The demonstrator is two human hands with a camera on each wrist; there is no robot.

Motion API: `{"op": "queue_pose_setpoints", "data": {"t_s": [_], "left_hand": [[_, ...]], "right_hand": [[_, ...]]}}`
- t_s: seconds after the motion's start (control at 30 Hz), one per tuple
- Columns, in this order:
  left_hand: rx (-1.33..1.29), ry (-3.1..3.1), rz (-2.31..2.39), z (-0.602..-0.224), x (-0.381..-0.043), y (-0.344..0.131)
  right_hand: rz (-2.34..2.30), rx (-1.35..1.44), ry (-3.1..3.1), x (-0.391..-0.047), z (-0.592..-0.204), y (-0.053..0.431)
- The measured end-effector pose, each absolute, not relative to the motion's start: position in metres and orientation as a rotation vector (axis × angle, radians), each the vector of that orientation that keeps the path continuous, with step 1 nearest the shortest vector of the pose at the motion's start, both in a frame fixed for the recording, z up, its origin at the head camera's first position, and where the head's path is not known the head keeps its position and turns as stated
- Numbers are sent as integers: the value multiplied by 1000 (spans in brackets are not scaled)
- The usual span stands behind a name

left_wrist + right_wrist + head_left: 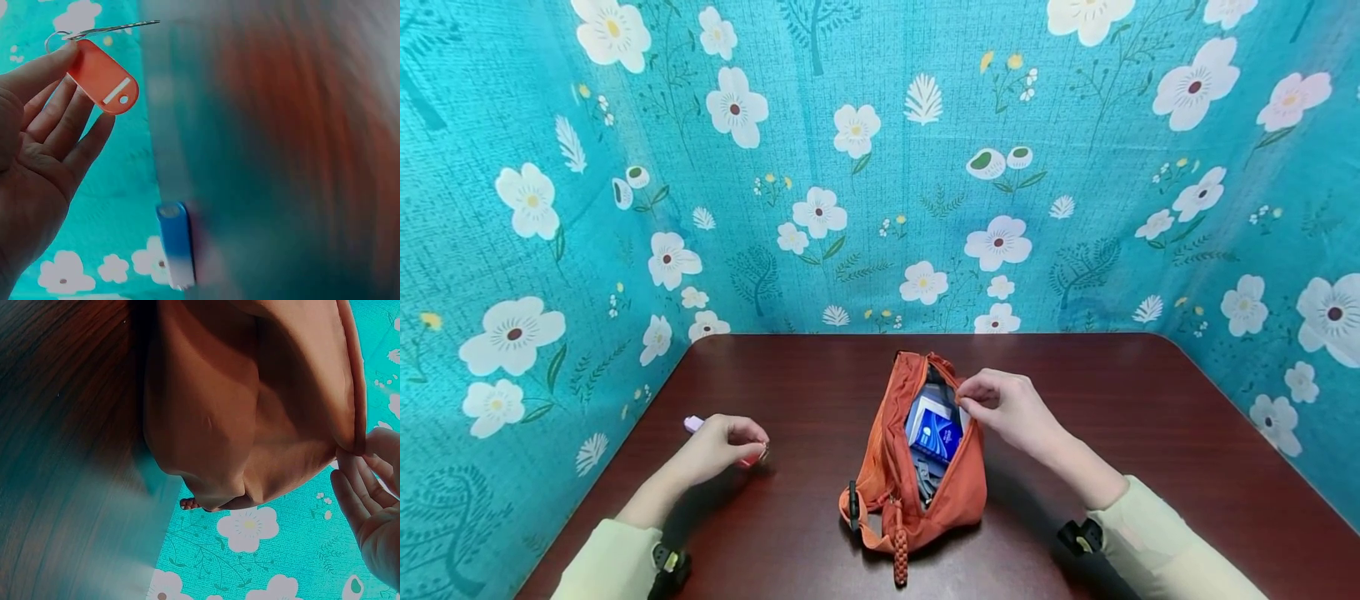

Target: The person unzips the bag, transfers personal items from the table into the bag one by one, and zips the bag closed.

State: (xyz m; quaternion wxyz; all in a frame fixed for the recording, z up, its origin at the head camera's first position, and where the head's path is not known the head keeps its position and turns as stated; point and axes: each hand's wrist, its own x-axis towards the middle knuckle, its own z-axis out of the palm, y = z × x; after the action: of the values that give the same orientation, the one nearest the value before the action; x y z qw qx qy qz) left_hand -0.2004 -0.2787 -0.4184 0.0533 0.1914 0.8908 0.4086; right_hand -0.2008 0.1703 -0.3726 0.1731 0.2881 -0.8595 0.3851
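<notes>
My left hand [718, 450] holds a key with an orange-red key tag [103, 75] over the left part of the table. In the left wrist view, thumb and fingers pinch the tag near its metal ring, and the key [119, 28] points away sideways. An orange fabric bag [886, 433] lies unzipped at the middle. My right hand [1011, 408] pinches the right edge of its opening between thumb and fingers. Inside the bag shows a blue-and-white packet [936, 433], with grey items below it [927, 479], partly hidden by the fabric.
A small slim blue-and-white object [176, 247] lies on the table near the left hand; its pale lilac end shows behind that hand in the head view. A braided zip pull [900, 546] and a strap with a black buckle [853, 506] hang at the bag's near end.
</notes>
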Motion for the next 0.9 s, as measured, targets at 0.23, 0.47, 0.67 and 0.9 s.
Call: {"op": "queue_pose_setpoints", "data": {"t_s": [0.23, 0.47, 0.67, 0.9], "left_hand": [[667, 2685, 1356, -409, -196, -256], [763, 2631, 1455, -396, -199, -229], [849, 2569, 1531, -383, -204, -200], [952, 2429, 1627, -374, -209, -164]], "right_hand": [[1099, 818, -2437, -200, -373, 170], [1080, 827, -2439, -200, -371, 170], [1076, 830, -2432, -199, -370, 171], [1084, 833, -2426, -199, -371, 171]]}}
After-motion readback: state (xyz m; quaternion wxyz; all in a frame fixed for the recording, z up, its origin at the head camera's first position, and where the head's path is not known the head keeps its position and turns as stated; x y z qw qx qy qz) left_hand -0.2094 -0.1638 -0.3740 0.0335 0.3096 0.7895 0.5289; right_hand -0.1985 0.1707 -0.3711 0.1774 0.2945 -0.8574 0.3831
